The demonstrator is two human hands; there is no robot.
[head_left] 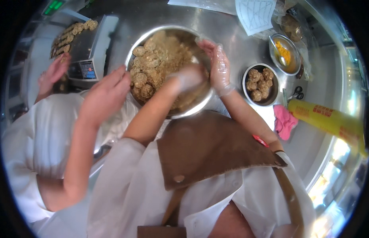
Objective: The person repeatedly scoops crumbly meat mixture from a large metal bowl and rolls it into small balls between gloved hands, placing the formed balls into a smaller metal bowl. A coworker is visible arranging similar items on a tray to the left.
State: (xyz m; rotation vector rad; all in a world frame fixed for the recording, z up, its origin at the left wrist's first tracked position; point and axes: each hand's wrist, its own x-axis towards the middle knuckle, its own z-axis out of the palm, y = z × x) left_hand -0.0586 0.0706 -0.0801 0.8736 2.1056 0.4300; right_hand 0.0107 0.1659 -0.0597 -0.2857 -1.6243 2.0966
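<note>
A large stainless-steel bowl (189, 114) stands before me, holding loose brown crumbs (163, 67) and several round crumb-coated balls (139, 78) along its left side. Inside it, my left hand (192, 76), in a clear plastic glove, is blurred by motion over the right part of the crumbs. Whether those fingers hold anything is hidden by the blur. My right hand (218, 65), also in a clear glove, cups the bowl's right rim with the fingers curving over the edge.
A co-worker at left has one hand (105, 95) at the bowl's left rim, another (55, 73) by a digital scale (89, 70) and rowed balls (72, 32). Rightward are a small bowl (247, 93) of balls, a yellow-filled bowl (294, 71), scissors (298, 92), pink cloth (284, 122) and yellow roll (318, 116).
</note>
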